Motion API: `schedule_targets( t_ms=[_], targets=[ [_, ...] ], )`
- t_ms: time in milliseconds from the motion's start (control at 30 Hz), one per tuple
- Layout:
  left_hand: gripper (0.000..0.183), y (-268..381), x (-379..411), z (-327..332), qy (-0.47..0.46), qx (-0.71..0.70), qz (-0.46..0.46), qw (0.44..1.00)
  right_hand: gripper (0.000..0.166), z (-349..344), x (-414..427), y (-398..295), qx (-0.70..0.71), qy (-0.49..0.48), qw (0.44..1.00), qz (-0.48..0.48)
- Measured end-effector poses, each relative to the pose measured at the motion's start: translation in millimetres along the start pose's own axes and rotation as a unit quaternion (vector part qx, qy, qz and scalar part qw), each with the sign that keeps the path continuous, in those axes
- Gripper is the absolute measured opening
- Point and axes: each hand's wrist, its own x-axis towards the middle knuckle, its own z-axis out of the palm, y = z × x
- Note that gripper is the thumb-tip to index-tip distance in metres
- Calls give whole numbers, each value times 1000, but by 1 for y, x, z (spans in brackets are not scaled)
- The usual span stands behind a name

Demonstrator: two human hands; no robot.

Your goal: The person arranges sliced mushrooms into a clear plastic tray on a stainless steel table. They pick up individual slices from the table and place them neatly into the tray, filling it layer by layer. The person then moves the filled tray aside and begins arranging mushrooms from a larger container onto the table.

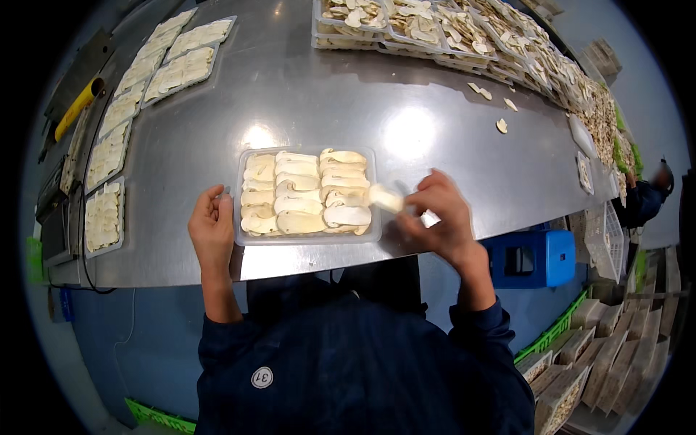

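Note:
A clear plastic tray (307,241) lies on the steel table before me. It holds three columns of overlapping pale mushroom slices (298,196). At its right side, my right hand (443,217) pinches a single mushroom slice (386,198), blurred by motion. That slice's far end is close to the right column; whether it touches cannot be made out. My left hand (213,228) rests by the tray's left rim with its fingers loosely curled. Whether those fingertips touch the rim is unclear.
Filled trays (106,217) line the steel table's (272,98) left side. Stacked trays of loose slices (413,27) stand at the back right, with stray slices (501,126) nearby. A blue stool (557,258) and crates (603,337) sit right. Another person (644,198) is at far right.

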Motion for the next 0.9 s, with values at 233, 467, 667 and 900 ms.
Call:
schedule_targets(
  t_ms=[233,467,667,900],
  targets=[
    [25,-6,0,3,-2,-13,3,1000,21,31,5,-32,3,-41,998,-39],
    [26,2,1,-8,1,-13,0,1000,24,22,6,-39,9,-64,998,10],
    [25,9,-3,-15,43,-45,9,998,23,25,-5,-48,56,-55,976,203],
    [26,46,-38,-4,121,180,214,952,23,24,1,-61,62,-74,995,34]
  ],
)
